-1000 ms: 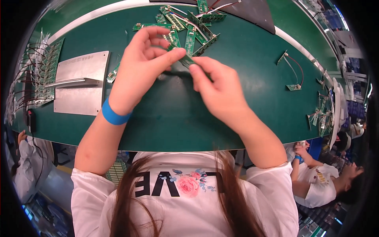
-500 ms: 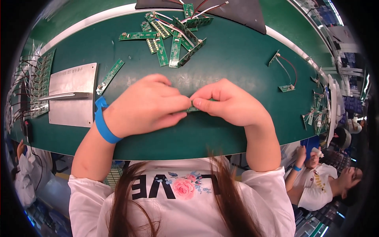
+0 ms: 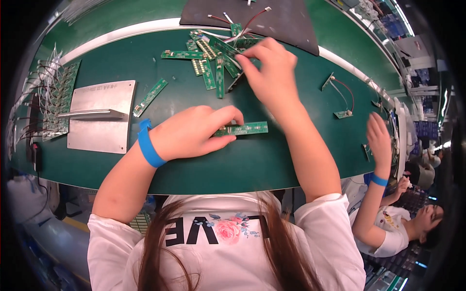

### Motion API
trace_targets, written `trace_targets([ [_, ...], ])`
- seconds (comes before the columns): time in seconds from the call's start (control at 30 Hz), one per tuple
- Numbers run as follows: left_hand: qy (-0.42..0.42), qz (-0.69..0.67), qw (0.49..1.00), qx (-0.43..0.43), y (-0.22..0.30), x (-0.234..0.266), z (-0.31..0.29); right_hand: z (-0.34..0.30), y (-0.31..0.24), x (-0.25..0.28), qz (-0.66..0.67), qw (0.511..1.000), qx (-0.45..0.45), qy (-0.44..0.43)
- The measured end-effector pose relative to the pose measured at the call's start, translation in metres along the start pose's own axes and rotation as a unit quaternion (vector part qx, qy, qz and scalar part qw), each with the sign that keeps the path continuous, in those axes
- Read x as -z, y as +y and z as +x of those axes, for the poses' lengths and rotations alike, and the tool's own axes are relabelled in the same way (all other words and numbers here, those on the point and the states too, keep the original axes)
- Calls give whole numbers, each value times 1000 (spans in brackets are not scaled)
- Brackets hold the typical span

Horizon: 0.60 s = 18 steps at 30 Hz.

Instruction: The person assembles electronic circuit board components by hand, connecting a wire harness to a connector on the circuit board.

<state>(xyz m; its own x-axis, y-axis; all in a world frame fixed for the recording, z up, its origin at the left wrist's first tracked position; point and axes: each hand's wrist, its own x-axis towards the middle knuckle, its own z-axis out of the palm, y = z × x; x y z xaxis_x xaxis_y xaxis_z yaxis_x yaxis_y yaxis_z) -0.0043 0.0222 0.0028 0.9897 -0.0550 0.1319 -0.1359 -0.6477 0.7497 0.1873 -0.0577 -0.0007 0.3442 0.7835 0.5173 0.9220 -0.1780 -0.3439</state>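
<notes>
Across the frame's middle spreads the green table [image 3: 291,160]. At upper centre, the right hand [image 3: 272,72] reaches into a pile of green circuit strips [image 3: 213,63], fingers bent among them; its grip is unclear. The left hand [image 3: 194,133] pinches one thin strip [image 3: 245,129] at centre: probably light, stiff and fragile, best held by its edges.

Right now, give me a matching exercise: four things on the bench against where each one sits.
Things:
1. left hand
2. right hand
3. metal plate
4. dark mat

Places:
A. far edge of the bench
B. on the pile of green boards
C. holding one green strip board
D. left of the blue wristband

Pairs: 1-C, 2-B, 3-D, 4-A
</notes>
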Motion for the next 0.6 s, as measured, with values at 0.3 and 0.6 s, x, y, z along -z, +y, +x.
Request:
trace_targets([
  [0.3, -46, -197, 970, 137, 2, 12, -1, -90, 1, 90, 41, 993, 71, -85],
  [0.6, -194, -284, 913, 220, 15, 11, -1, -83, -3, 80, 94, 976, -13, -197],
])
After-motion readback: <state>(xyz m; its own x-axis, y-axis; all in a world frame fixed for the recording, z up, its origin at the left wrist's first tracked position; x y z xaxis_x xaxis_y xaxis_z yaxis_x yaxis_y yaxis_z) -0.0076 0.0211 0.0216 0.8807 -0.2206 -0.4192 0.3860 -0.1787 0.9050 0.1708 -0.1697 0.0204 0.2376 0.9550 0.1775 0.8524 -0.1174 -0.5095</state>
